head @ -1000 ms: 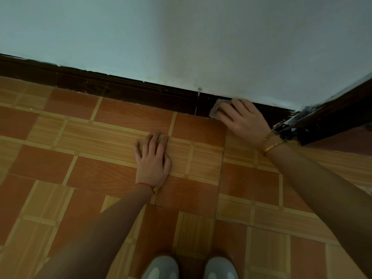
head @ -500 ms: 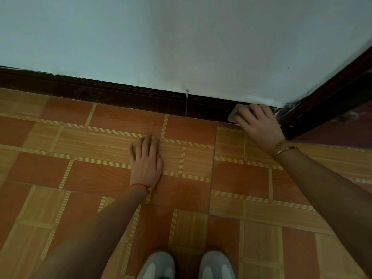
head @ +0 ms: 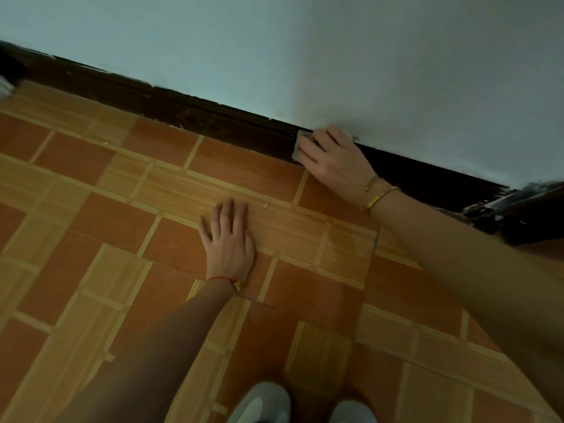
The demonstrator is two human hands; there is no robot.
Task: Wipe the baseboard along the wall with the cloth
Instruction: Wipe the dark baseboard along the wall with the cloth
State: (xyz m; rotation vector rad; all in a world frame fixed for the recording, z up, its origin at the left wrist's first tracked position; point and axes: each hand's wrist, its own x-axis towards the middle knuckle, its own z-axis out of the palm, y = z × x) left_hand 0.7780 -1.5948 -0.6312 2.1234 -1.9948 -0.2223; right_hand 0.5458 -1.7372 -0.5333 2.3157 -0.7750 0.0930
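A person crouches over a tiled floor [head: 152, 227], seen from above through a camera worn on the head. The floor has orange-brown tiles set in a pattern with paler, wood-grained strips. A dark brown baseboard [head: 195, 114] runs along the foot of a pale wall [head: 305, 56], slanting from the upper left down to the right of the view.

The right hand [head: 334, 161] reaches forward and presses a small pale cloth [head: 302, 146] flat against the face of the baseboard. The fingers [head: 308, 148] lie close together over the cloth and cover most of it, so only its left edge and a corner show. The fingertips reach up to where the baseboard meets the wall. Two gold bangles [head: 378, 190] circle the right wrist.

The left hand [head: 229, 239] rests palm down on the floor, well apart from the baseboard, with its fingers flat and slightly spread, holding nothing. A thin red string bracelet [head: 221, 279] sits on the left wrist.

Both bare forearms stretch in from the bottom of the view. Between them, at the lower edge, the toes of two pale grey shoes [head: 262, 404] point toward the wall. At the far right the baseboard ends at a dark corner [head: 518, 209], where the detail is too dim to make out.
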